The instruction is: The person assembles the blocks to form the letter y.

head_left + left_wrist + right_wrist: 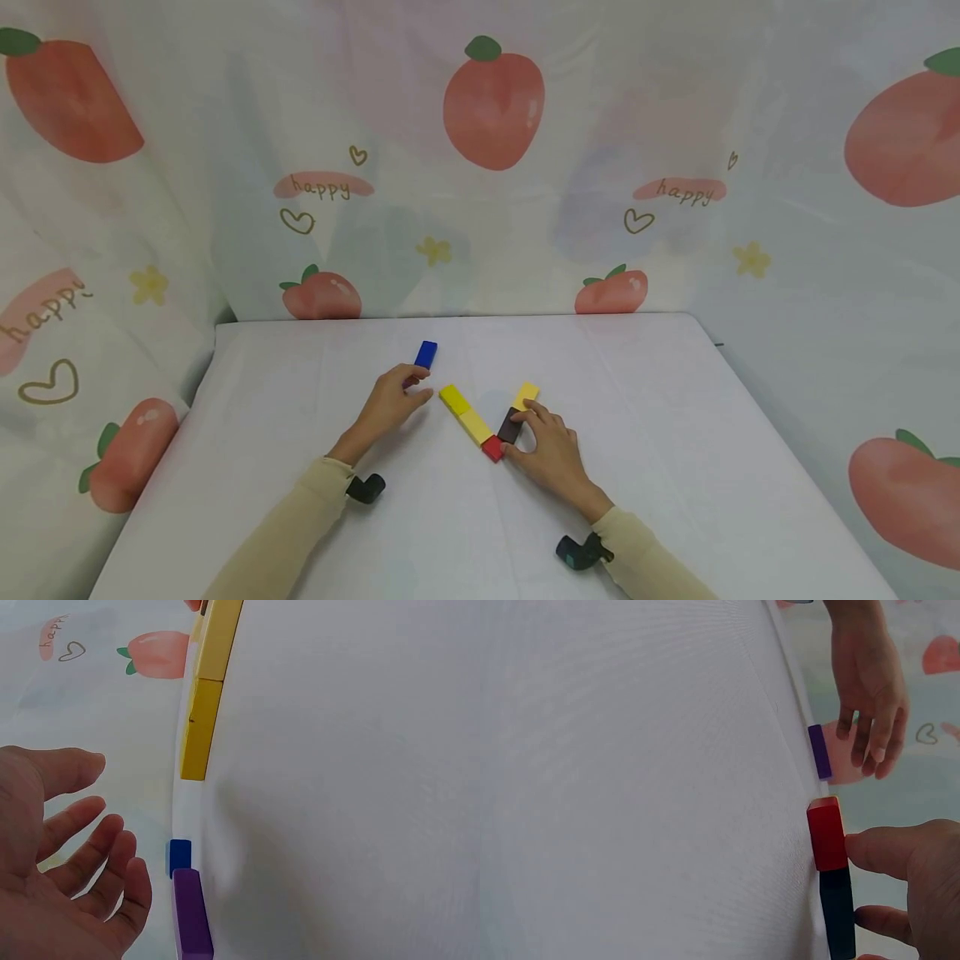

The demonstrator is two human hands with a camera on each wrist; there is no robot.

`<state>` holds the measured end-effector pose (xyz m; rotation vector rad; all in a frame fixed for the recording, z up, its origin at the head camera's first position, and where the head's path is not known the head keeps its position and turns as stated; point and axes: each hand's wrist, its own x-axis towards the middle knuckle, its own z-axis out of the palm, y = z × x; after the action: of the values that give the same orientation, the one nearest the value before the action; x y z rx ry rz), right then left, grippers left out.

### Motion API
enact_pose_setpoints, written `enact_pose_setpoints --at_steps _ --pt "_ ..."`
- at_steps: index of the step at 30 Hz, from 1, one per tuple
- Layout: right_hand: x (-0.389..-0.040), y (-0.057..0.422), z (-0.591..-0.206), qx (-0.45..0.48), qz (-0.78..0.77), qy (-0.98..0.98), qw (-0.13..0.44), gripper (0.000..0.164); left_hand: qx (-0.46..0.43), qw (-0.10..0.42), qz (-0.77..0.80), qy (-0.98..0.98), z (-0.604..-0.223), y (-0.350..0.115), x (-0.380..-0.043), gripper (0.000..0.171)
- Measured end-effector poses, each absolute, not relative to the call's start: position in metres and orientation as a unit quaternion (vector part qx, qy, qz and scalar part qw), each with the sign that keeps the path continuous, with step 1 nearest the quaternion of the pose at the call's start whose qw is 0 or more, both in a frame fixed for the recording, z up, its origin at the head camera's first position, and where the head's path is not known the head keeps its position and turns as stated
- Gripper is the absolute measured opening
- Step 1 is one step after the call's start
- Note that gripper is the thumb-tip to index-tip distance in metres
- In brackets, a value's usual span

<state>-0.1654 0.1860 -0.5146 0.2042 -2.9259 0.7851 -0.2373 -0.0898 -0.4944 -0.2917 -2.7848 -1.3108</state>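
Note:
My left hand (392, 406) hovers over a purple block (192, 915), its fingers loosely curved with nothing between them. Just beyond that purple block, mostly covered by the hand in the head view, lies a blue block (426, 354). My right hand (552, 454) is over a V of blocks, thumb at the red block (492, 448) and a finger at the black block (509, 426). The V's left arm has a bright yellow block (453, 398) and a pale yellow block (475, 427). Another yellow block (527, 393) sits beyond the black one, partly behind the fingers.
A white cloth covers the table (637, 375). Behind it hangs a printed curtain (510, 233) with fruit and hearts. Small black cameras (366, 488) are strapped at both wrists, under beige sleeves (288, 525).

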Motion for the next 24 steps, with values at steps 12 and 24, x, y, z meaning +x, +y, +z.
enact_pose_setpoints --at_steps 12,24 --pt "-0.166 0.187 -0.515 0.067 0.259 -0.962 0.055 0.043 -0.077 0.027 -0.421 -0.903 -0.493 -0.11 -0.244 0.035" --pt "-0.165 0.187 -0.515 0.067 0.259 -0.962 0.052 0.043 -0.042 0.033 -0.445 -0.894 -0.496 -0.117 -0.266 0.036"
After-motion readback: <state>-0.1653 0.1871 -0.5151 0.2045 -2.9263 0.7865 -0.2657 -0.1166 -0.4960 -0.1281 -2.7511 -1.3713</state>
